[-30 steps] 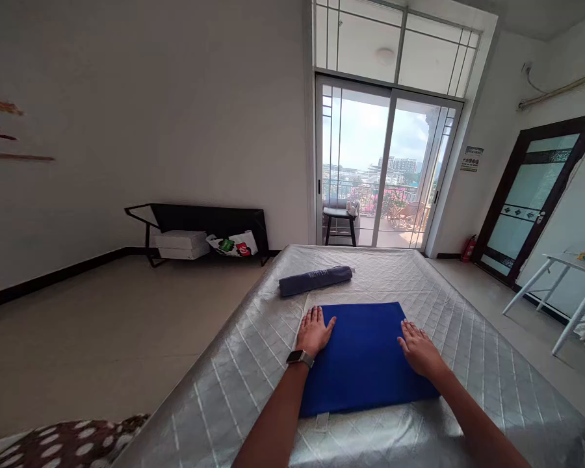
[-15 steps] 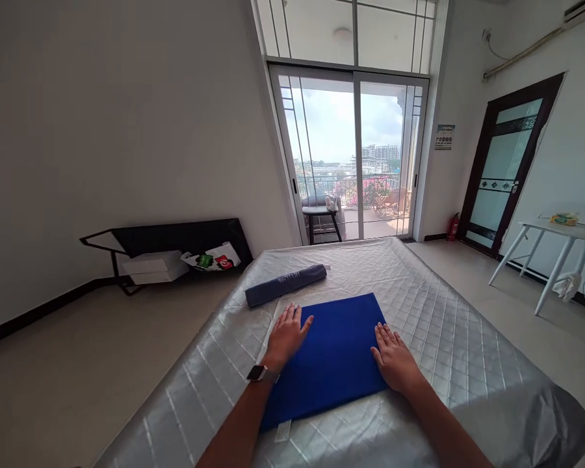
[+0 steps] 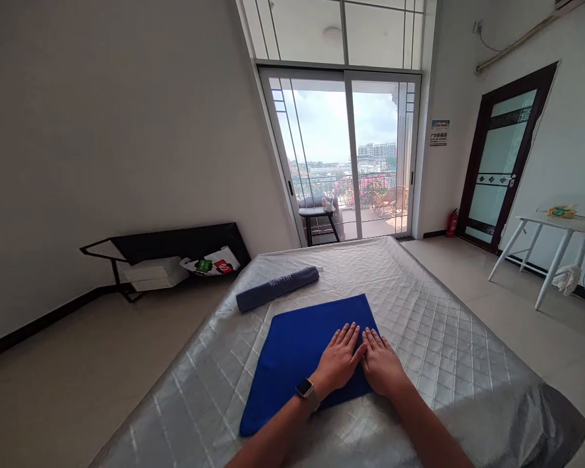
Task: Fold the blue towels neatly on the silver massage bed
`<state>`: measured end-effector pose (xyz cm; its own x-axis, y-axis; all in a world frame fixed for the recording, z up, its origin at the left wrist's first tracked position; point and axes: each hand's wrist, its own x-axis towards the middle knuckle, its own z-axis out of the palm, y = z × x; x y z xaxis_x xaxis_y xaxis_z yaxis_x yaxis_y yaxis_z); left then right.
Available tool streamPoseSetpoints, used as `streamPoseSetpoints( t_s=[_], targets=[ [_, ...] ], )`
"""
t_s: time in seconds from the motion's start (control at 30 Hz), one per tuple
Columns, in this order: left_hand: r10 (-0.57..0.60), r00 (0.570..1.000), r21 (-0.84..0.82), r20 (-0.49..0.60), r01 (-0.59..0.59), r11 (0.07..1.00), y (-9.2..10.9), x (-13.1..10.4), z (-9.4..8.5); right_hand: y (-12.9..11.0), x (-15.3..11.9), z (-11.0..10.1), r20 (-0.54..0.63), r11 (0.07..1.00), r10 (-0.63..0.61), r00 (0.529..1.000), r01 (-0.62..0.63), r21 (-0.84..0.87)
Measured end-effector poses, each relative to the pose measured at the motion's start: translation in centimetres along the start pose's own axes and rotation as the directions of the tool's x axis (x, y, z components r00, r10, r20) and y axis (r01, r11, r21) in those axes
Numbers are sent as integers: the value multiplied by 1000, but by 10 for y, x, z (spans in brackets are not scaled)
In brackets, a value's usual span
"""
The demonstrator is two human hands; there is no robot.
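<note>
A folded blue cloth (image 3: 292, 351) lies flat on the silver quilted mattress cover (image 3: 439, 351). My left hand (image 3: 340, 359), with a watch (image 3: 304, 388) on its wrist, rests palm down on the right part of the cloth, fingers stretched out. Close beside it, my right hand (image 3: 381, 361) lies flat over the cloth's right edge, its fingers straight and pointing away from me. The two hands meet at the thumbs. Beyond the cloth, to the left, is a rolled dark blue-grey bundle (image 3: 277, 288) with pale lettering.
A low black bench (image 3: 175, 244) stands against the left wall, with white boxes (image 3: 158, 273) and a printed bag (image 3: 210, 262) at it. Glass sliding doors (image 3: 316, 130) are ahead. To the right stand a white table (image 3: 560, 223) and a red fire extinguisher (image 3: 452, 223).
My left hand has moved right, from the cloth's left edge to beside my right hand. My right hand has shifted slightly left. The view has shifted a little.
</note>
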<state>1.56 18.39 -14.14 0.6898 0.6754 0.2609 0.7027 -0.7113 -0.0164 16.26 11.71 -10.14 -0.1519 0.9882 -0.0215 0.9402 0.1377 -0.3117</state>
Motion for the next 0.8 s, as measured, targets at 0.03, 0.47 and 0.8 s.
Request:
streamPoseSetpoints(
  t_s=[0.03,0.47,0.8],
  targets=[
    [-56,998,-6,15,56,998,-10,-10,-1,-1,0,-2,8,1000,17,1000,-17,7],
    [-527,838,2,142,532,847,-108,-160,-19,0,0,-4,23,999,27,999,-26,-32],
    [-439,895,24,78,439,898,-113,-163,-3,7,-39,3,39,995,99,994,-99,-8]
  ],
)
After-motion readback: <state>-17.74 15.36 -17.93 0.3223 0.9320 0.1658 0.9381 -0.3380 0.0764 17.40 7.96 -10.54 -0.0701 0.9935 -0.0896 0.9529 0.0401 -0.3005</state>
